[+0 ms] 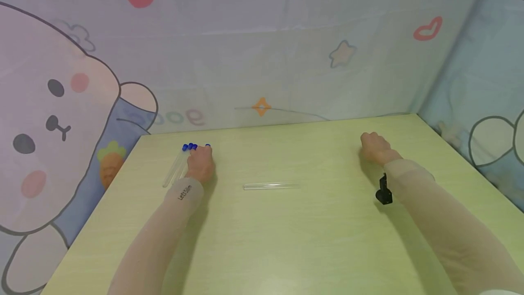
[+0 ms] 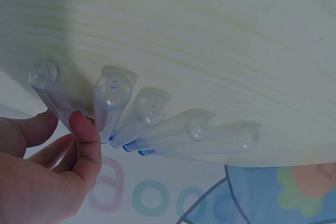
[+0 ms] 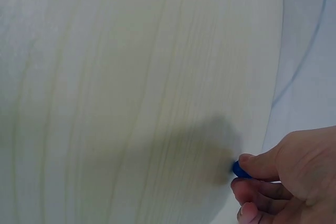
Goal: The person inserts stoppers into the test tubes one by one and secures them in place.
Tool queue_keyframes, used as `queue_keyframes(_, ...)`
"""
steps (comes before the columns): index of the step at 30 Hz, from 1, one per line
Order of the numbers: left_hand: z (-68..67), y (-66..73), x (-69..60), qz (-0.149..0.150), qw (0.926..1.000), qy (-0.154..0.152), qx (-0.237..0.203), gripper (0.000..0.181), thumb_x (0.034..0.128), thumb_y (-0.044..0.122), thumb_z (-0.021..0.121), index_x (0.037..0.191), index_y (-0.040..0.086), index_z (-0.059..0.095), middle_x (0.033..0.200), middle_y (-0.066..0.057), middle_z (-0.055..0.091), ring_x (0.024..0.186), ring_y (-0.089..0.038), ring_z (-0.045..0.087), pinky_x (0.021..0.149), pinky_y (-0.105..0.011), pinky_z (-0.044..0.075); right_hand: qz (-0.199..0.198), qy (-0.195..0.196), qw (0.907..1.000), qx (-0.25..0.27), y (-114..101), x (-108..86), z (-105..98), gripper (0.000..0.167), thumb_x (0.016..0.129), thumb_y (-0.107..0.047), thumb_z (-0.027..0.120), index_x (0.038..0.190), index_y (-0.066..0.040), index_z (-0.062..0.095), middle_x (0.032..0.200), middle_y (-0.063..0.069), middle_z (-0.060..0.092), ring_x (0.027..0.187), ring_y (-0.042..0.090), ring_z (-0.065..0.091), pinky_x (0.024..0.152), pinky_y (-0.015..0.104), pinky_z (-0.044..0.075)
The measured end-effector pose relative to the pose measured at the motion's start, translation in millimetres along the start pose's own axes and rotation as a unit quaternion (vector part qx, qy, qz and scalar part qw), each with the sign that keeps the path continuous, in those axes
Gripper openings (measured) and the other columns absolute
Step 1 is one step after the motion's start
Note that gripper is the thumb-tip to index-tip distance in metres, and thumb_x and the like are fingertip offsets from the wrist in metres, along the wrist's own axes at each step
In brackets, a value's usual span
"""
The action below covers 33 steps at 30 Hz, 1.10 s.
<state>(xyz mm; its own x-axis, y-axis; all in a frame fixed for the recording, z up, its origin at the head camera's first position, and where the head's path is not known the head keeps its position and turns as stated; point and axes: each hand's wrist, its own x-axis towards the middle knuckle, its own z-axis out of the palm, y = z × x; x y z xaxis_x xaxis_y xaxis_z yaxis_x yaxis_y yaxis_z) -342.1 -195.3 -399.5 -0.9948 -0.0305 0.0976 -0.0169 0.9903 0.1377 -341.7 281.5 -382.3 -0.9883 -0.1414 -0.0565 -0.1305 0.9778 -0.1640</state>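
At the far left of the table, my left hand (image 1: 201, 164) pinches a clear test tube (image 2: 58, 106) between thumb and fingers, as the left wrist view shows. Several more test tubes (image 2: 142, 116) lie fanned out beside it, with blue caps (image 1: 190, 146) at their far ends. A single clear tube (image 1: 270, 186) lies crosswise in the middle of the table; I see no cap on it. Over the far right part, my right hand (image 1: 374, 147) pinches a small blue cap (image 3: 241, 170) between thumb and forefinger, most of it covered by the fingers.
The pale wooden table (image 1: 278, 240) ends at a printed cloth (image 1: 229, 58) hanging behind it and along the sides. A small black device (image 1: 384, 191) hangs under the right wrist, by the sleeve.
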Motion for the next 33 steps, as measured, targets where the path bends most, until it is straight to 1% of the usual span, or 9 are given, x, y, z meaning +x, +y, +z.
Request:
queue_keyframes(4, -0.4, -1.2, -1.3, 0.010, 1.0000, 0.000, 0.002, 0.027, 0.0934, -0.004, 0.041, 0.115, -0.008, 0.057, 0.117, -0.034, 0.058, 0.111, -0.048, 0.055, 0.089, -0.057, 0.050, -0.008, -0.004, 1.0000, 0.004, -1, -1.4, -2, 0.014, 0.091, 0.007, 0.039, 0.096, 0.014, 0.050, 0.096, 0.035, 0.054, 0.076, 0.034, 0.052, 0.066, 0.044, 0.044)
queue_keyframes(7, -1.3, 0.1, -3.2, 0.020, 0.9996, 0.002, 0.017, 0.029, 0.0910, -0.004, 0.042, 0.115, -0.009, 0.057, 0.117, -0.034, 0.056, 0.111, -0.049, 0.053, 0.086, -0.056, 0.051, -0.010, -0.006, 0.9999, 0.005, -1, -1.0, -3, 0.015, 0.092, 0.008, 0.039, 0.098, 0.015, 0.050, 0.098, 0.037, 0.055, 0.079, 0.036, 0.055, 0.068, 0.045, 0.046)
queue_keyframes(11, -1.6, 6.1, -3.8, 0.043, 0.9981, 0.022, 0.039, 0.028, 0.0894, -0.005, 0.043, 0.112, -0.009, 0.059, 0.113, -0.032, 0.056, 0.109, -0.047, 0.052, 0.080, -0.055, 0.054, -0.007, -0.006, 0.9999, 0.008, 1, 1.8, -1, 0.017, 0.091, 0.007, 0.039, 0.101, 0.016, 0.051, 0.100, 0.038, 0.055, 0.078, 0.035, 0.054, 0.068, 0.044, 0.045)
queue_keyframes(17, -3.0, 28.4, -10.8, 0.087, 0.9938, 0.044, 0.052, 0.023, 0.0958, 0.005, 0.047, 0.111, -0.006, 0.061, 0.111, -0.026, 0.057, 0.106, -0.042, 0.053, 0.078, -0.049, 0.054, -0.001, -0.004, 0.9999, 0.016, 1, 2.9, 1, 0.018, 0.090, 0.007, 0.038, 0.100, 0.015, 0.051, 0.099, 0.036, 0.054, 0.077, 0.033, 0.051, 0.068, 0.045, 0.044)
queue_keyframes(20, -3.6, 43.7, -16.5, 0.117, 0.9910, 0.058, 0.032, 0.024, 0.0998, 0.016, 0.049, 0.110, -0.003, 0.061, 0.107, -0.022, 0.059, 0.102, -0.037, 0.053, 0.077, -0.045, 0.054, 0.001, -0.002, 0.9999, 0.017, 0, 2.0, 0, 0.018, 0.089, 0.007, 0.039, 0.099, 0.015, 0.051, 0.098, 0.035, 0.055, 0.076, 0.032, 0.050, 0.067, 0.044, 0.044)
queue_keyframes(24, -4.8, 61.6, -24.5, 0.178, 0.9811, 0.077, -0.003, 0.032, 0.1024, 0.027, 0.046, 0.109, 0.001, 0.062, 0.100, -0.017, 0.061, 0.092, -0.032, 0.053, 0.072, -0.042, 0.052, 0.001, 0.000, 0.9998, 0.020, 0, 1.1, 0, 0.019, 0.089, 0.008, 0.038, 0.101, 0.016, 0.050, 0.098, 0.036, 0.055, 0.074, 0.030, 0.048, 0.065, 0.041, 0.043)
queue_keyframes(27, -4.8, 71.8, -30.1, 0.236, 0.9686, 0.072, -0.030, 0.036, 0.1034, 0.031, 0.043, 0.111, 0.003, 0.063, 0.101, -0.015, 0.064, 0.092, -0.031, 0.055, 0.074, -0.043, 0.052, 0.001, 0.000, 0.9997, 0.023, -1, 0.7, -1, 0.020, 0.090, 0.008, 0.037, 0.103, 0.017, 0.050, 0.100, 0.036, 0.054, 0.074, 0.031, 0.048, 0.065, 0.041, 0.043)
queue_keyframes(30, -2.5, 79.8, -35.3, 0.288, 0.9555, 0.040, -0.048, 0.038, 0.1042, 0.033, 0.040, 0.114, 0.005, 0.064, 0.106, -0.012, 0.066, 0.097, -0.030, 0.058, 0.082, -0.043, 0.052, 0.004, 0.000, 0.9997, 0.026, 0, 0.6, 0, 0.021, 0.090, 0.008, 0.036, 0.104, 0.017, 0.049, 0.101, 0.037, 0.053, 0.076, 0.032, 0.049, 0.066, 0.043, 0.044)
queue_keyframes(33, 0.5, 86.2, -40.9, 0.328, 0.9429, -0.002, -0.058, 0.038, 0.1042, 0.035, 0.039, 0.115, 0.009, 0.065, 0.106, -0.009, 0.066, 0.098, -0.027, 0.058, 0.086, -0.040, 0.051, 0.006, 0.000, 0.9996, 0.029, 0, 1.0, 1, 0.022, 0.090, 0.008, 0.035, 0.103, 0.017, 0.049, 0.102, 0.037, 0.053, 0.077, 0.033, 0.049, 0.067, 0.044, 0.045)
